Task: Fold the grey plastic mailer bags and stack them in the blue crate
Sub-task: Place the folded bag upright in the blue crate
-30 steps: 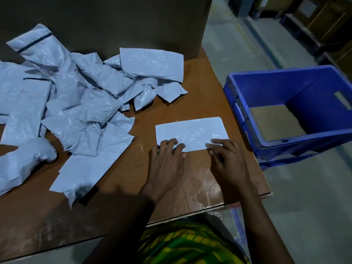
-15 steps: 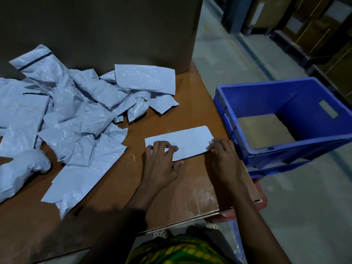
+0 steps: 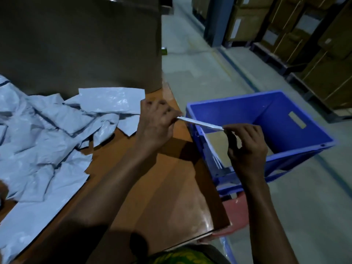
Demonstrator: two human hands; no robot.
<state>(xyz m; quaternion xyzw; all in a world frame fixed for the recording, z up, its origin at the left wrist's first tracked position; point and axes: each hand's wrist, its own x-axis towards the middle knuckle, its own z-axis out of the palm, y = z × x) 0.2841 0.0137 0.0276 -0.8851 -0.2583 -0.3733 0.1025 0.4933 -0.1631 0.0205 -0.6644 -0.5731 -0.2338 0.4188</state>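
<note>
Brown desk point(image 3: 162, 197); loose mailers point(image 3: 47, 134) heaped at 9 o'clock. Blue crate point(image 3: 285, 111) just beside the desk at 3 o'clock, concrete floor point(image 3: 190, 63) beyond. Left hand point(image 3: 156, 122) and right hand point(image 3: 247, 147) pinch the ends of the folded mailer point(image 3: 200, 123).

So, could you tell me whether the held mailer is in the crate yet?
Out: the left hand and right hand pinch the mailer edge-on over the crate rim.

No text can be read. The pale labels point(image 3: 236, 27) on the racked cardboard boxes point(image 3: 251, 21) are too blurred, and any marking on the blue crate point(image 3: 238, 109) cannot be made out.
</note>
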